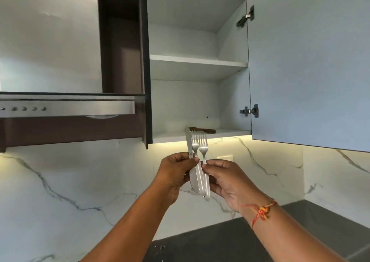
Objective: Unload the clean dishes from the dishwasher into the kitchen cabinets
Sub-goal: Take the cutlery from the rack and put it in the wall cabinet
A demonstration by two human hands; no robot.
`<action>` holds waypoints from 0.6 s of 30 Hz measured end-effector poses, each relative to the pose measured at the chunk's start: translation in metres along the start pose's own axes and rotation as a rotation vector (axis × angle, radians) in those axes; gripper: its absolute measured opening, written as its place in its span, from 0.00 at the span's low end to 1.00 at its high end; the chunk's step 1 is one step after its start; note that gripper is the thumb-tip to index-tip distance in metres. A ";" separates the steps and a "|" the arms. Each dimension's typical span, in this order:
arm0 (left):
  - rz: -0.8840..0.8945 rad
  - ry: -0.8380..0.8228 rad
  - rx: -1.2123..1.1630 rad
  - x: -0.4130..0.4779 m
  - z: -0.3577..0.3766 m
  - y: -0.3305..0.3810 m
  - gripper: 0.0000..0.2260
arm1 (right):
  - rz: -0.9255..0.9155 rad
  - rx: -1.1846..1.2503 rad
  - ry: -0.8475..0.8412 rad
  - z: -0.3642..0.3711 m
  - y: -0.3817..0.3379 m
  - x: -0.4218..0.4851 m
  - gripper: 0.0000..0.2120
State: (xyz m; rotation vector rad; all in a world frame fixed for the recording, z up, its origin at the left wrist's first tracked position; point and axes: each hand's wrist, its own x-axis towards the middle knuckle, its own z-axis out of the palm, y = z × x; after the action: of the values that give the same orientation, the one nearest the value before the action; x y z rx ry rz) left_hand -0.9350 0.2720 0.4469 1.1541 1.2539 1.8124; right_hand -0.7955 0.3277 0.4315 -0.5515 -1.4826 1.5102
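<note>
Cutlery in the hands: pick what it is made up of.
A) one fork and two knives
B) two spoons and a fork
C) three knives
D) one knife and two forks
D: one knife blade and two forks, tines up, stand together between the left hand and right hand.

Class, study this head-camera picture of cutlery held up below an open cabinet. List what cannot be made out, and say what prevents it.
- Brown object on the cabinet's bottom shelf: head view, seen from below, partly behind the knife and forks; identity unclear.
- Top of the middle shelf: hidden by the low angle.
- Dishwasher: outside the frame.
- Stamp on the knife: too small to read.
</note>
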 end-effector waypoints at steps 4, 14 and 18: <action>0.008 0.043 0.005 0.041 0.036 0.005 0.06 | 0.007 0.067 -0.045 -0.035 -0.015 0.045 0.06; 0.050 0.141 0.226 0.147 0.065 0.045 0.06 | -0.043 0.022 -0.044 -0.061 -0.050 0.164 0.04; 0.047 0.315 0.500 0.206 0.039 0.066 0.11 | -0.116 -0.046 0.001 -0.060 -0.063 0.216 0.03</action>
State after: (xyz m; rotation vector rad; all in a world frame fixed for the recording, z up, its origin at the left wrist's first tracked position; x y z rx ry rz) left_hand -0.9844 0.4420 0.5764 1.1862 1.9591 1.8174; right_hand -0.8303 0.5305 0.5411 -0.4847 -1.5254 1.3887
